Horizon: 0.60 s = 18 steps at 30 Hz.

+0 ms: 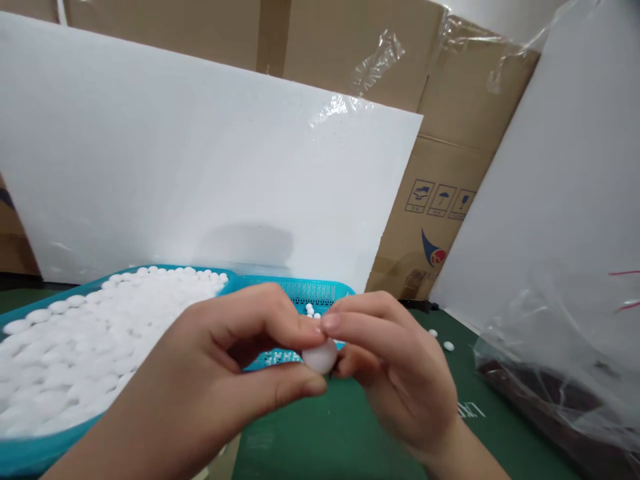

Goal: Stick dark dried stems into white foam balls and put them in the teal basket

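Observation:
A small smooth white ball (320,356) is held up in front of me, above the green table. My left hand (220,360) pinches it between thumb and index finger. From the other side, my right hand (400,373) has its fingertips bent against the ball's top and right side, the two index fingertips touching. A tiny dark bit shows by the right thumb tip, too small to name. Behind my left hand, a blue basket (30,460) is heaped with white balls (75,353). A second blue basket (320,291) with a few white balls is partly hidden by my hands.
Two loose white balls (449,346) lie on the green mat (310,433) at right. A clear plastic bag with dark contents (555,393) sits at the right edge. Behind the baskets lean a white board (215,153) and cardboard boxes (345,40).

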{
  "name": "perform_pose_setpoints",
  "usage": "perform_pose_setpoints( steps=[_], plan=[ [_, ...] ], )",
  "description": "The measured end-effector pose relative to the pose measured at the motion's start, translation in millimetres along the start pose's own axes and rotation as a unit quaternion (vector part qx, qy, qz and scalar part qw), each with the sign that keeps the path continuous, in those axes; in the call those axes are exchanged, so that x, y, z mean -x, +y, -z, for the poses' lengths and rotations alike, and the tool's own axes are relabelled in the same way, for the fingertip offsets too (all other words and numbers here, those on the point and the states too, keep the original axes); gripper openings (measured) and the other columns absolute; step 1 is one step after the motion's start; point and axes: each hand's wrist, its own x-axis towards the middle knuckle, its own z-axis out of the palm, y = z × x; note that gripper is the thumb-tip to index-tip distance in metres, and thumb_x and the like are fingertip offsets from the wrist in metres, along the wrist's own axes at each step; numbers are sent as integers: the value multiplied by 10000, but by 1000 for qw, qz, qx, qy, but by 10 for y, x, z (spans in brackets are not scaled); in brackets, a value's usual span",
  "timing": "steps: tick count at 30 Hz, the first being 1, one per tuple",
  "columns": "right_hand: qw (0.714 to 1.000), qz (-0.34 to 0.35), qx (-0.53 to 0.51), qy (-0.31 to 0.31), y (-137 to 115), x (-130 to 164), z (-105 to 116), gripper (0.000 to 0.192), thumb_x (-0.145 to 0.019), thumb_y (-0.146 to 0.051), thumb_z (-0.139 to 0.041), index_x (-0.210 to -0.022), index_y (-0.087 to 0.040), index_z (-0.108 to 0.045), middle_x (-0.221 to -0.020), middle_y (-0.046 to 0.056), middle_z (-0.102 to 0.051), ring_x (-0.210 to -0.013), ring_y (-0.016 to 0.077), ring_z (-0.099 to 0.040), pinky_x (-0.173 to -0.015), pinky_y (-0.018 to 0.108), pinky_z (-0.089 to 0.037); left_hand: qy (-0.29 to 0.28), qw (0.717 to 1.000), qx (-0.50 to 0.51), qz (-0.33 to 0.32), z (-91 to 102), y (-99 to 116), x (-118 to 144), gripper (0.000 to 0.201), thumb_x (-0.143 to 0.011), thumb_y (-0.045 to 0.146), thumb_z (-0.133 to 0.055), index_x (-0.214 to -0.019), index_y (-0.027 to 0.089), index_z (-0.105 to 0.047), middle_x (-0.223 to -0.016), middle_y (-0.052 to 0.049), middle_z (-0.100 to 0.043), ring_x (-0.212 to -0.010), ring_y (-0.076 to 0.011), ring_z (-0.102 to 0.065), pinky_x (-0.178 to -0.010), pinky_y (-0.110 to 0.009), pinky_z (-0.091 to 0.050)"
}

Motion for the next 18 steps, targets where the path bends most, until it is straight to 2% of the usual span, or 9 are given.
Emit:
perform_pose_setpoints(
  steps=[3,5,7,8,10,11,12,15,18],
  plan=[
    [997,61,47,29,53,-17,-83,136,-795,-108,-342,-827,-123,-473,-731,22,-463,-664,54,-469,-581,96,-414,-16,999,33,7,49,-85,-58,184,-501,143,-570,-557,314,-529,-481,108,-535,-404,-67,-480,-319,-130,-390],
    [991,99,79,55,104,-15,-159,133,-794,-111,-340,-812,-127,-471,-721,20,-491,-673,70,-483,-600,131,-421,-15,997,44,55,78,-115,-102,190,-480,151,-565,-560,298,-475,-523,115,-541,-431,-72,-501,-358,-143,-416],
    [989,88,95,69,182,-2,-232,139,-798,-141,-316,-806,-141,-455,-733,23,-517,-707,83,-497,-624,154,-428,-25,993,9,114,127,-137,-152,202,-443,219,-564,-553,271,-402,-500,110,-513,-454,-83,-510,-374,-153,-412],
    [991,60,102,68,235,10,-262,145,-800,-163,-301,-807,-146,-446,-736,27,-528,-705,86,-505,-614,158,-435,-28,987,-55,147,171,-156,-177,228,-422,272,-553,-564,263,-375,-509,102,-508,-501,-96,-524,-403,-163,-416],
    [992,-31,117,44,377,48,-308,158,-799,-195,-287,-816,-145,-436,-722,36,-545,-657,93,-523,-561,169,-448,-23,946,-242,214,314,-231,-214,289,-394,369,-499,-615,254,-352,-603,71,-528,-659,-135,-532,-513,-202,-425],
    [989,-76,128,26,462,77,-324,158,-795,-196,-295,-820,-136,-440,-708,44,-550,-622,101,-530,-526,183,-451,-17,902,-357,241,414,-292,-218,303,-403,398,-450,-648,246,-356,-689,52,-536,-728,-146,-518,-586,-224,-414],
    [983,-120,139,4,554,113,-337,148,-790,-185,-315,-821,-125,-446,-697,51,-551,-595,108,-532,-499,199,-451,-12,874,-410,261,528,-370,-207,301,-418,397,-413,-665,229,-375,-761,19,-532,-782,-171,-496,-647,-260,-391],
    [954,-228,167,-97,820,238,-373,116,-780,-156,-383,-762,-106,-486,-680,31,-542,-580,106,-525,-503,235,-447,-20,819,-468,331,897,-660,-79,305,-390,306,-397,-643,151,-468,-707,-69,-550,-693,-254,-511,-629,-350,-368],
    [923,-275,173,-207,970,306,-386,136,-764,-152,-431,-666,-104,-512,-733,18,-535,-702,115,-512,-621,284,-435,-51,791,-479,377,1167,-913,116,308,-348,188,-461,-631,138,-570,-550,-18,-583,-554,-208,-545,-544,-283,-403]
  ],
)
